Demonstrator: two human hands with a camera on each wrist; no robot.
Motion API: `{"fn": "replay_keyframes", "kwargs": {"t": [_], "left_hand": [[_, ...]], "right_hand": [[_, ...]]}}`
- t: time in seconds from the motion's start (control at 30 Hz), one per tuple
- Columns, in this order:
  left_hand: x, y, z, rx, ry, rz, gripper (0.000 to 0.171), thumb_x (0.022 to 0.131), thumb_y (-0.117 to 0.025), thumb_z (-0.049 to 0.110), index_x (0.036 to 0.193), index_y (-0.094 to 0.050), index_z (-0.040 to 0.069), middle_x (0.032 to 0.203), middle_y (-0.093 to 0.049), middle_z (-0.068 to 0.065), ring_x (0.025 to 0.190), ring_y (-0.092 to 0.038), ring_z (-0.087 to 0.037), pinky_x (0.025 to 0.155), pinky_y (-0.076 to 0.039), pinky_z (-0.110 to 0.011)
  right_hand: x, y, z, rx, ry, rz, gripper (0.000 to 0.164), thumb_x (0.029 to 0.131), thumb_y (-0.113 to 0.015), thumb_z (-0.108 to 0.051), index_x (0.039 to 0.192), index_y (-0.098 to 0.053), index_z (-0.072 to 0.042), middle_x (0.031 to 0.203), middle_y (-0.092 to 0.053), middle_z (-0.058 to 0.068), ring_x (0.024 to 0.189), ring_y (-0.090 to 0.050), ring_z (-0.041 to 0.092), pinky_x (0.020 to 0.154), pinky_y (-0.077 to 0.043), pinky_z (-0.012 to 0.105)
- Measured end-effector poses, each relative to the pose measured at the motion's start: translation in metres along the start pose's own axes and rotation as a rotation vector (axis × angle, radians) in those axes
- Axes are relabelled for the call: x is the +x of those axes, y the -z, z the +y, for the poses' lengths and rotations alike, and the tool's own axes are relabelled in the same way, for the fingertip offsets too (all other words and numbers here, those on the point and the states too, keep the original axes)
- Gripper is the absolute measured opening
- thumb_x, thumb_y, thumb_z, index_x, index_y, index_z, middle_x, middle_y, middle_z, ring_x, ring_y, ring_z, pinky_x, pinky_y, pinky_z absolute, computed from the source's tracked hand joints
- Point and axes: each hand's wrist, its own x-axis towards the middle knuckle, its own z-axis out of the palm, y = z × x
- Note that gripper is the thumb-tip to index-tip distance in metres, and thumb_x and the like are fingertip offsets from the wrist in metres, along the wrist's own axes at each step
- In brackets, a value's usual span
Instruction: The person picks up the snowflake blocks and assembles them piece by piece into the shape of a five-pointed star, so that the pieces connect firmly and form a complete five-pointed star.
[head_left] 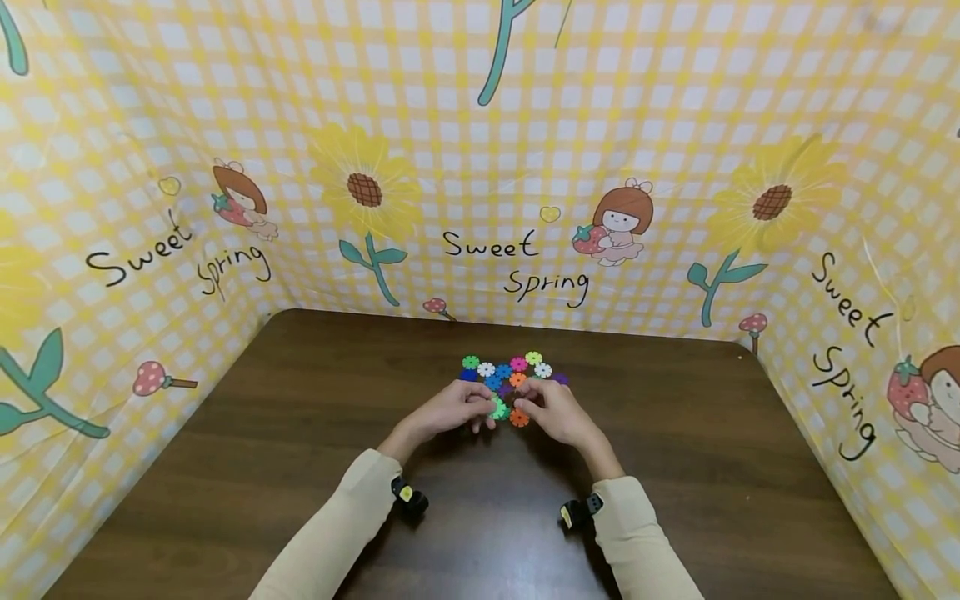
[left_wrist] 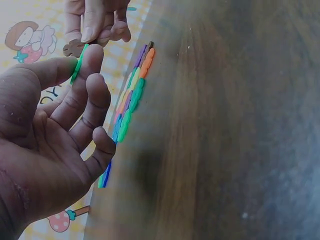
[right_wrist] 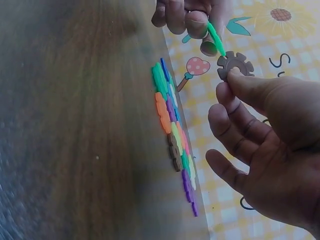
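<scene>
In the head view both hands are close together over the middle of the table. My left hand (head_left: pixel 450 408) pinches a bright green notched plastic disc (left_wrist: pixel 79 64) between thumb and index finger, its other fingers loosely bent. My right hand (head_left: pixel 561 410) pinches a brown notched disc (right_wrist: pixel 242 61) by thumb and forefinger. In the right wrist view the green disc is edge-on, and its lower end meets the rim of the brown one; whether their notches interlock I cannot tell. Past the hands lie several loose discs, among them an orange disc (head_left: pixel 519 418) and a pink disc (head_left: pixel 518 364).
The discs lie flat in a cluster on the dark wooden table (head_left: pixel 300 467), with a yellow-green disc (head_left: pixel 533 357) and a green disc (head_left: pixel 470 362) at its far side. A yellow checked cloth (head_left: pixel 480 167) hangs round the back and sides. Each wrist carries a small black camera (head_left: pixel 408 498).
</scene>
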Motion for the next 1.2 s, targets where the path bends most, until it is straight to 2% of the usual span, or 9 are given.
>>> {"fn": "replay_keyframes", "kwargs": {"t": [0.3,0.43,0.57,0.8,1.03,1.2], "left_hand": [[0.002,-0.001,0.000,-0.049,-0.003,-0.029,0.024,0.103,-0.058,0.021,0.114,-0.064,0.000,0.086,-0.074,-0.010,0.065,-0.061,-0.015,0.066,-0.054,-0.033],[0.003,-0.002,0.000,-0.055,-0.011,-0.036,0.024,0.104,-0.057,0.022,0.115,-0.063,0.001,0.087,-0.074,-0.010,0.065,-0.062,-0.014,0.066,-0.054,-0.034],[0.003,-0.003,0.002,-0.074,-0.019,-0.029,0.023,0.104,-0.057,0.019,0.115,-0.062,0.000,0.086,-0.073,-0.010,0.065,-0.061,-0.015,0.067,-0.053,-0.035],[0.004,-0.007,0.005,-0.115,-0.029,-0.002,0.021,0.103,-0.057,0.015,0.113,-0.063,-0.003,0.083,-0.072,-0.009,0.067,-0.061,-0.017,0.069,-0.052,-0.037],[0.004,-0.010,0.007,-0.148,-0.040,0.016,0.021,0.103,-0.057,0.012,0.115,-0.063,-0.004,0.082,-0.072,-0.008,0.067,-0.062,-0.015,0.069,-0.052,-0.034],[0.004,-0.013,0.008,-0.191,-0.041,0.034,0.022,0.103,-0.056,0.010,0.115,-0.063,-0.007,0.079,-0.071,-0.006,0.068,-0.062,-0.014,0.068,-0.052,-0.030]], "right_hand": [[0.000,0.001,-0.001,0.029,0.028,0.001,0.008,0.100,-0.062,-0.012,0.101,-0.070,-0.010,0.096,-0.071,0.012,0.078,-0.059,0.017,0.068,-0.051,0.028],[0.000,0.002,0.000,0.016,0.043,0.008,0.010,0.101,-0.062,-0.014,0.099,-0.070,-0.011,0.091,-0.070,0.012,0.075,-0.057,0.017,0.065,-0.048,0.027],[0.000,0.003,0.000,-0.016,0.063,0.018,0.014,0.101,-0.062,-0.017,0.093,-0.070,-0.008,0.080,-0.065,0.012,0.068,-0.051,0.015,0.060,-0.043,0.026],[-0.001,0.007,-0.003,-0.003,0.106,0.018,0.013,0.102,-0.060,-0.015,0.095,-0.070,-0.009,0.085,-0.067,0.015,0.070,-0.052,0.013,0.064,-0.046,0.027],[-0.002,0.006,0.000,-0.002,0.125,0.051,0.015,0.101,-0.062,-0.014,0.088,-0.065,-0.008,0.073,-0.054,-0.003,0.066,-0.048,0.011,0.062,-0.042,0.027],[-0.003,0.004,0.001,-0.006,0.125,0.052,0.014,0.101,-0.061,-0.015,0.089,-0.064,-0.007,0.074,-0.055,-0.001,0.066,-0.047,0.011,0.062,-0.042,0.027]]}}
